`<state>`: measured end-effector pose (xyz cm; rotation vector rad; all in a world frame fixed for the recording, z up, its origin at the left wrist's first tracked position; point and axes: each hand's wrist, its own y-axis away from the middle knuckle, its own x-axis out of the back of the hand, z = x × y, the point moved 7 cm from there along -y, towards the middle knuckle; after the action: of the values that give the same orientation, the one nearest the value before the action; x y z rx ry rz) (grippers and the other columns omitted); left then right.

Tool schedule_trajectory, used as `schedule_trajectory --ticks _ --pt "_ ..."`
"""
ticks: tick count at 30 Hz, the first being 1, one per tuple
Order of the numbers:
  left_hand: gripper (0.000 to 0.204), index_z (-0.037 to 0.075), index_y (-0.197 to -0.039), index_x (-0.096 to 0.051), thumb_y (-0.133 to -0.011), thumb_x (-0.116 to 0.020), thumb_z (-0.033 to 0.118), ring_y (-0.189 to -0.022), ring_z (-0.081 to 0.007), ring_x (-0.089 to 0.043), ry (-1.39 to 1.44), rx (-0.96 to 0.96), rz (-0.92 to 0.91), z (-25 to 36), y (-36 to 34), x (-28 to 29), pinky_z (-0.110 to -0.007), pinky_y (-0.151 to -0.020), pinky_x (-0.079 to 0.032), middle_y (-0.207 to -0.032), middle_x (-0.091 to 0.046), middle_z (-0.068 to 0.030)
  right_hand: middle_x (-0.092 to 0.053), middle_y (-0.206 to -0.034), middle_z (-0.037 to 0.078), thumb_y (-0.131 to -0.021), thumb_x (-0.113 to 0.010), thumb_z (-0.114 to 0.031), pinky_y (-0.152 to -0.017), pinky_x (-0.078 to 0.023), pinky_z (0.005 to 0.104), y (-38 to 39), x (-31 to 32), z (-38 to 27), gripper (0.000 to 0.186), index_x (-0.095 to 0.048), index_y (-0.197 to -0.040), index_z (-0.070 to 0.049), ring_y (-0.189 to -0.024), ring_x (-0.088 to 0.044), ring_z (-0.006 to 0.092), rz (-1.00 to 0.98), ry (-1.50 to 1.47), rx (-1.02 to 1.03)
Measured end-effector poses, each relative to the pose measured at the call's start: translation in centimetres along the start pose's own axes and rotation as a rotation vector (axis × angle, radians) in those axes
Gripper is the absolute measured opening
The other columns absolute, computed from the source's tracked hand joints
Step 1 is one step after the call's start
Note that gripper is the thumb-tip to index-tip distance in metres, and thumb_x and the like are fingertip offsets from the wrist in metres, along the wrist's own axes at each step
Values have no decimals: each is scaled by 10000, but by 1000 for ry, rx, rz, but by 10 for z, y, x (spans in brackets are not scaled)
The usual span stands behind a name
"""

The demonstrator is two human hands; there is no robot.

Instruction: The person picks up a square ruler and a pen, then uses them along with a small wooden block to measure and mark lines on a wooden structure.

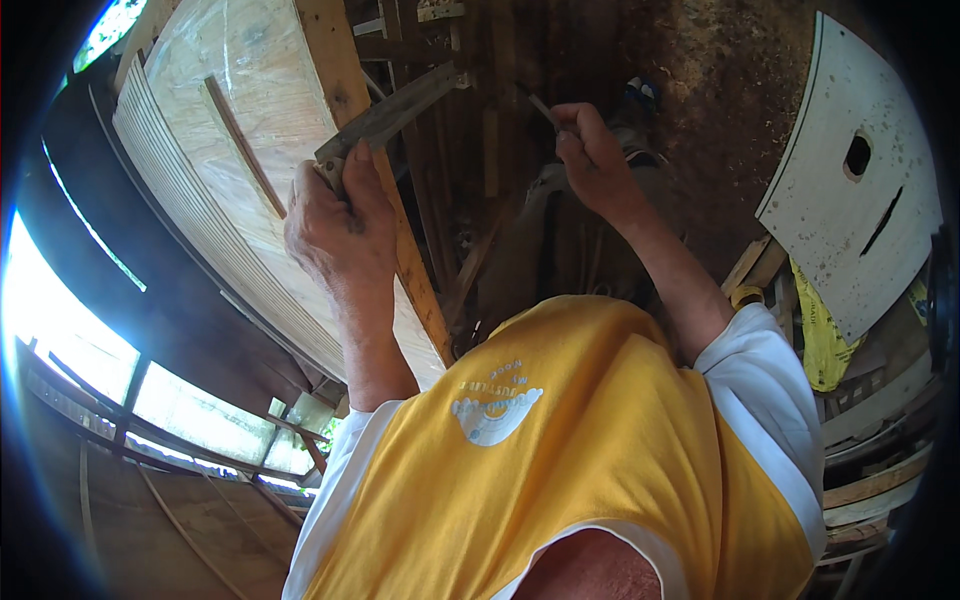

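Note:
My left hand (335, 225) grips the wooden stock of a try square (385, 115), whose grey metal blade reaches up and right across a wooden strip (345, 75) along the edge of a stack of plywood sheets (215, 140). My right hand (590, 155) is raised to the right of the stack and pinches a thin pencil-like stick (543, 108) between its fingers. The stick's tip hangs in the air, apart from the square's blade. My yellow shirt with white sleeves fills the lower part of the view.
A white board (850, 230) with a round hole and a slot leans at the right. Yellow plastic (820, 340) and stacked boards lie below it. Scrap wood and dirt floor lie beneath the hands. Bright windows (70, 340) curve along the left.

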<state>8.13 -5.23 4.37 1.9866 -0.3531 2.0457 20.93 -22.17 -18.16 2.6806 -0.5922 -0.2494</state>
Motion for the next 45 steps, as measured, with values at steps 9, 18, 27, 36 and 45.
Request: schedule_trajectory --ticks 9,18,27,36,45 --pt "226 18 -869 -674 -956 -706 224 -636 -249 -651 6 -42 19 6 2 0 -370 -633 -513 -709 -665 -142 -559 -874 49 -950 -544 -64 -708 -490 312 -4 -8 -12 252 -506 -1197 -31 -754 -569 123 -70 -143 -20" --pt "235 16 -880 -671 -961 -699 235 -615 -286 -648 -20 -53 20 3 1 0 -388 -617 -505 -699 -653 -158 -485 -1177 57 -864 -597 23 -907 -496 286 1 -21 -72 556 -456 -1388 -96 -1072 -494 110 -287 -502 -37" --pt "306 5 -782 -538 -957 -695 199 -576 -405 -578 74 -78 6 7 1 2 -479 -550 -433 -658 -568 -194 -474 -1218 66 -866 -624 -58 -1058 -421 320 -14 -32 -108 588 -435 -1423 -72 -1131 -464 128 -389 -660 38" --pt "280 5 -795 -545 -955 -694 181 -632 -396 -585 118 -37 -25 4 2 0 -463 -584 -445 -691 -569 -194 -558 -1143 21 -886 -636 -170 -952 -441 245 -14 -32 -118 562 -484 -1411 -42 -1036 -520 84 -393 -763 34" --pt "289 9 -798 -533 -960 -697 184 -623 -380 -579 103 -34 -28 4 3 -1 -455 -580 -441 -688 -565 -188 -587 -808 15 -1018 -596 -170 -740 -472 256 -34 -28 -104 170 -618 -1079 -14 -764 -532 90 -142 -647 80"
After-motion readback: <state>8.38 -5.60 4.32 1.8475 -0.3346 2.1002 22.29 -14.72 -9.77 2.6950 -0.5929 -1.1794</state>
